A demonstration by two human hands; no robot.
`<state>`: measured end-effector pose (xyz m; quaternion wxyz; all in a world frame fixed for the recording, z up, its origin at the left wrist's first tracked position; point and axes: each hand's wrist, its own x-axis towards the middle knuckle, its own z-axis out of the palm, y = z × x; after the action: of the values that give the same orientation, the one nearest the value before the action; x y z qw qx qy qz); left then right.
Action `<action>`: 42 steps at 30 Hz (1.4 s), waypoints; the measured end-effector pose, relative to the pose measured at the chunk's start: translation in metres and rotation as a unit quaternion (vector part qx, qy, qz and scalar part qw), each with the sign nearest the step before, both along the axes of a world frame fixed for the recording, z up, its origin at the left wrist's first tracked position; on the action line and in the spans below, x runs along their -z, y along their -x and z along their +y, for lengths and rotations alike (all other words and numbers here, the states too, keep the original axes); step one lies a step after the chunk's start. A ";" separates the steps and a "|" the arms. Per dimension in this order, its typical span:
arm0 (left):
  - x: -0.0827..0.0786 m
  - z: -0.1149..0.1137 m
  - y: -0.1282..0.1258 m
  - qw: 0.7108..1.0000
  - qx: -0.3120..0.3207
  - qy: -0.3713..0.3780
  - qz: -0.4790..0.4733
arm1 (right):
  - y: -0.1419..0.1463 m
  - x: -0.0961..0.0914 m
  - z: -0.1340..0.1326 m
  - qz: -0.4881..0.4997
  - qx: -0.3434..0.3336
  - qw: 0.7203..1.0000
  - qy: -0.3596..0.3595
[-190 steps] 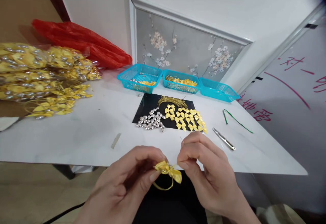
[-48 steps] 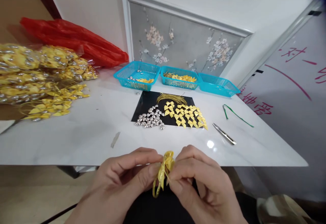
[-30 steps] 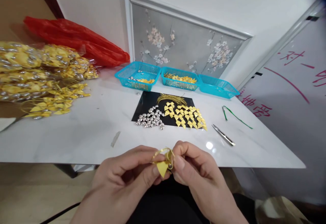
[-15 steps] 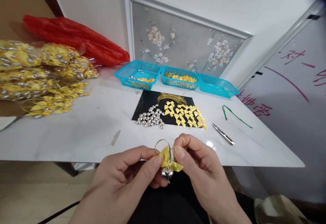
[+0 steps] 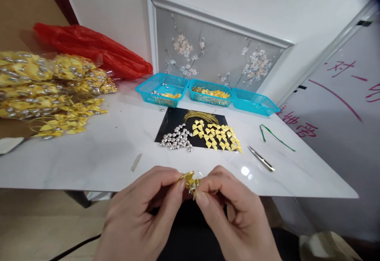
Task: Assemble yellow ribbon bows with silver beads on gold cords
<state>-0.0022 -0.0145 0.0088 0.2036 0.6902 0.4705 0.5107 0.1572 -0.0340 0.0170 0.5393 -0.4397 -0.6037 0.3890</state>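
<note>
My left hand (image 5: 142, 213) and my right hand (image 5: 234, 213) meet at the near edge of the white table (image 5: 97, 154). Between their pinched fingertips sits a small yellow ribbon bow with a gold cord loop (image 5: 190, 180); most of it is hidden by the fingers. On a black mat (image 5: 169, 124) beyond lie a heap of silver heart beads (image 5: 176, 140), several yellow bows (image 5: 219, 136) and a bundle of gold cords (image 5: 200, 116).
Three turquoise baskets (image 5: 252, 104) line the wall, two holding beads and bows. Bags and loose finished yellow pieces (image 5: 44, 91) pile at the left by a red plastic bag (image 5: 92, 53). Small snips (image 5: 261, 159) and a green tie (image 5: 274, 136) lie at the right.
The bow hung open with a silver bead under it half a second ago; now both hands have closed over it and the bead is hidden.
</note>
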 end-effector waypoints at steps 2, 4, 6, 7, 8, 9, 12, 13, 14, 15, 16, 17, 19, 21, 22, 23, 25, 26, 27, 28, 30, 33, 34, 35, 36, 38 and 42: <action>0.002 0.000 -0.001 1.000 -0.014 -0.015 -0.002 | 0.008 0.007 -0.005 0.011 0.028 1.000 0.003; 0.002 -0.001 -0.003 0.999 -0.027 -0.006 -0.024 | 0.016 0.012 -0.009 0.010 0.051 0.999 0.002; 0.001 -0.003 -0.005 0.994 -0.054 0.052 -0.082 | 0.021 0.015 -0.010 -0.001 0.073 0.997 -0.013; 0.000 -0.004 -0.006 0.985 -0.067 0.101 -0.127 | 0.022 0.016 -0.010 -0.009 0.084 0.996 -0.026; -0.001 -0.005 -0.007 0.969 -0.071 0.154 -0.180 | 0.023 0.018 -0.010 -0.016 0.094 0.995 -0.042; -0.002 -0.005 -0.007 0.948 -0.064 0.204 -0.235 | 0.024 0.019 -0.009 -0.023 0.105 0.992 -0.061; -0.004 -0.003 -0.008 0.885 0.008 0.296 -0.360 | 0.022 0.025 -0.004 -0.019 0.117 0.987 -0.107; -0.004 -0.002 -0.008 0.869 0.026 0.310 -0.384 | 0.021 0.026 -0.002 -0.011 0.113 0.987 -0.111; -0.005 -0.001 -0.009 0.856 0.036 0.321 -0.404 | 0.020 0.028 -0.001 -0.001 0.104 0.989 -0.106; -0.005 -0.001 -0.009 0.841 0.042 0.335 -0.424 | 0.019 0.028 0.001 0.012 0.092 0.991 -0.093; -0.005 -0.001 -0.009 0.824 0.050 0.352 -0.441 | 0.018 0.029 0.003 0.025 0.082 0.993 -0.075; -0.004 -0.001 -0.009 0.809 0.055 0.369 -0.455 | 0.017 0.029 0.004 0.038 0.074 0.995 -0.054; -0.002 -0.002 -0.008 0.791 0.061 0.396 -0.463 | 0.015 0.028 0.008 0.060 0.067 0.996 -0.014; 0.001 -0.001 -0.005 0.791 0.062 0.407 -0.452 | 0.013 0.027 0.010 0.066 0.064 0.996 0.009; 0.003 -0.001 -0.004 0.791 0.064 0.410 -0.450 | 0.013 0.027 0.012 0.062 0.060 0.996 0.013; 0.006 -0.001 -0.002 0.786 0.068 0.413 -0.455 | 0.013 0.028 0.013 0.055 0.055 0.997 0.014; 0.009 0.000 -0.001 0.764 0.073 0.425 -0.480 | 0.012 0.030 0.014 0.030 0.048 0.998 0.000; 0.010 0.001 0.000 0.749 0.069 0.431 -0.498 | 0.013 0.032 0.015 0.013 0.049 0.999 -0.013; 0.011 0.001 -0.001 0.735 0.064 0.436 -0.515 | 0.013 0.034 0.015 -0.005 0.049 0.998 -0.027; 0.010 0.002 -0.002 0.725 0.063 0.441 -0.526 | 0.014 0.035 0.015 -0.021 0.047 0.998 -0.043; 0.008 0.002 -0.004 0.716 0.080 0.448 -0.530 | 0.014 0.037 0.015 -0.044 0.046 0.996 -0.069; 0.003 0.004 -0.007 0.747 0.148 0.425 -0.490 | 0.011 0.035 0.017 -0.041 0.055 0.994 -0.088; 0.002 0.005 -0.006 0.774 0.166 0.403 -0.459 | 0.008 0.033 0.019 -0.038 0.055 0.994 -0.092; 0.002 0.006 -0.005 0.806 0.184 0.378 -0.417 | 0.006 0.029 0.021 -0.037 0.050 0.993 -0.097; 0.001 0.008 -0.003 0.838 0.200 0.352 -0.367 | 0.002 0.026 0.023 -0.039 0.040 0.993 -0.104; 0.001 0.012 0.003 0.887 0.215 0.300 -0.276 | -0.005 0.019 0.026 -0.052 0.012 0.991 -0.126; -0.001 0.018 0.013 0.941 0.209 0.218 -0.151 | -0.016 0.009 0.028 -0.048 -0.029 0.988 -0.146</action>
<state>-0.0151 0.0038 0.0102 0.5201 0.6263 0.3792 0.4399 0.1731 -0.0055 0.0078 0.5566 -0.3564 -0.6918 0.2908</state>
